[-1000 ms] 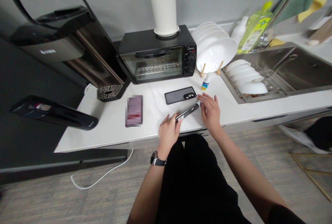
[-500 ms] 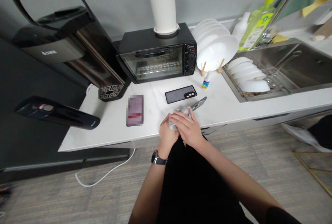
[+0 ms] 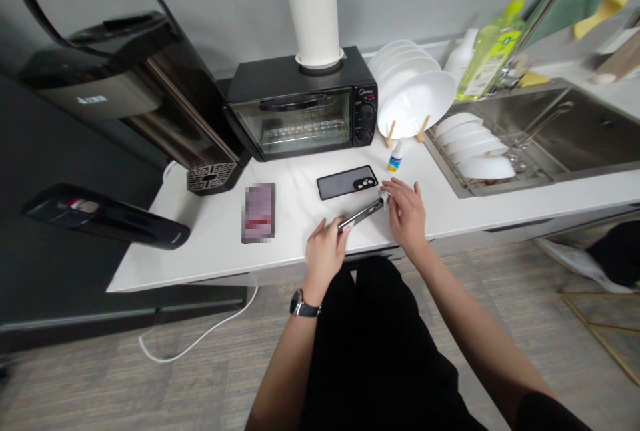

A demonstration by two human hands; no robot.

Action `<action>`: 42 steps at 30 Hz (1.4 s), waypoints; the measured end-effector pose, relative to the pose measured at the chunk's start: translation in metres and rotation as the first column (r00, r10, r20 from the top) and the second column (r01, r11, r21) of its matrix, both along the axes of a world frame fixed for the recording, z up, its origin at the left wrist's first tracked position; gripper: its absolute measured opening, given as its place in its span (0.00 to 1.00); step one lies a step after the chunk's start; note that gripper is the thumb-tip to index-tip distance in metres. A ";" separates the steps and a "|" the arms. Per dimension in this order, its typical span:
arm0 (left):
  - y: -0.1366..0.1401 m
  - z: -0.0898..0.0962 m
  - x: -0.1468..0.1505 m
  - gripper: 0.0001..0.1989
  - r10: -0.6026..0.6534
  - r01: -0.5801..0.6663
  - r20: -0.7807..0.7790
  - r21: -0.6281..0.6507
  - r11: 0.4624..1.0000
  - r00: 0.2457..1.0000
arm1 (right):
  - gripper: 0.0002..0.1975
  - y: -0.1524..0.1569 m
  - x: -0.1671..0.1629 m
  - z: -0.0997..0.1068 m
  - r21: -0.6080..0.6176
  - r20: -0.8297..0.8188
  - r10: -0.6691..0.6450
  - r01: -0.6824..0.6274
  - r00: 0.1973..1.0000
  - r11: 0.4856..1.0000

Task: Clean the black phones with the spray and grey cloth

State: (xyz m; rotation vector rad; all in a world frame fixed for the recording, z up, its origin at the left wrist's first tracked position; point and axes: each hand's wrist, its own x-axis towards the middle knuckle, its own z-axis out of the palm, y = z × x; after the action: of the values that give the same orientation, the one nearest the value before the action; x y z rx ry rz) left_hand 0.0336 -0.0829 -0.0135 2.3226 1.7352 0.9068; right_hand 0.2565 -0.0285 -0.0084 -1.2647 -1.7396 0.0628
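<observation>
Left hand (image 3: 324, 252) closed on phone (image 3: 361, 214), tilted above worktop (image 3: 210, 244) front edge. Right hand (image 3: 407, 211) pinching small white wipe (image 3: 385, 199) at phone's far end. Black case (image 3: 347, 182), dropper bottle (image 3: 396, 156), toaster oven (image 3: 300, 108) behind; plates (image 3: 417, 99) right.

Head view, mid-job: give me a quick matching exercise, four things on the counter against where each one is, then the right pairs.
Things:
1. phone
2. black phone case
3. small dropper bottle
4. white utensil holder

Places:
A. on top of the toaster oven
B. lying flat on the counter, beyond the hands
C. held between the left hand and right hand
D. standing in front of the plate rack

Pairs: 1-C, 2-B, 3-D, 4-A
</observation>
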 end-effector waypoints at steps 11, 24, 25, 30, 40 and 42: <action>0.003 -0.006 -0.002 0.13 -0.004 0.004 -0.037 0.000 1.000 0.999 | 0.23 -0.053 -0.079 0.005 0.009 0.133 0.240 -0.244 0.962 0.970; 0.000 0.005 0.001 0.12 -0.001 0.002 0.009 -0.009 1.000 1.000 | 0.17 -0.014 -0.018 0.005 0.001 0.074 0.124 -0.124 0.990 0.992; -0.001 0.005 0.001 0.12 0.001 -0.001 0.007 -0.013 1.000 1.000 | 0.17 -0.010 -0.012 0.004 -0.007 0.062 0.104 -0.104 0.993 0.995; -0.001 0.005 0.002 0.12 0.010 -0.009 0.001 -0.008 1.000 1.000 | 0.17 -0.003 -0.007 0.002 -0.002 -0.027 -0.017 0.017 0.999 1.000; 0.003 -0.016 -0.003 0.13 0.031 -0.031 -0.028 0.026 0.999 0.999 | 0.21 -0.060 -0.096 0.003 0.035 0.079 0.273 -0.276 0.959 0.961; 0.003 -0.020 -0.003 0.14 0.057 -0.056 -0.028 0.022 0.998 0.998 | 0.22 -0.062 -0.098 0.001 0.050 0.113 0.296 -0.303 0.948 0.952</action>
State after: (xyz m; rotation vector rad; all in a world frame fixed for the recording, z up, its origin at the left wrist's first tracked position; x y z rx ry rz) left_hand 0.0302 -0.0798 -0.0330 2.3216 1.8200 0.9095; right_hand 0.1589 -0.0901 -0.0071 -0.9604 -1.9976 0.1159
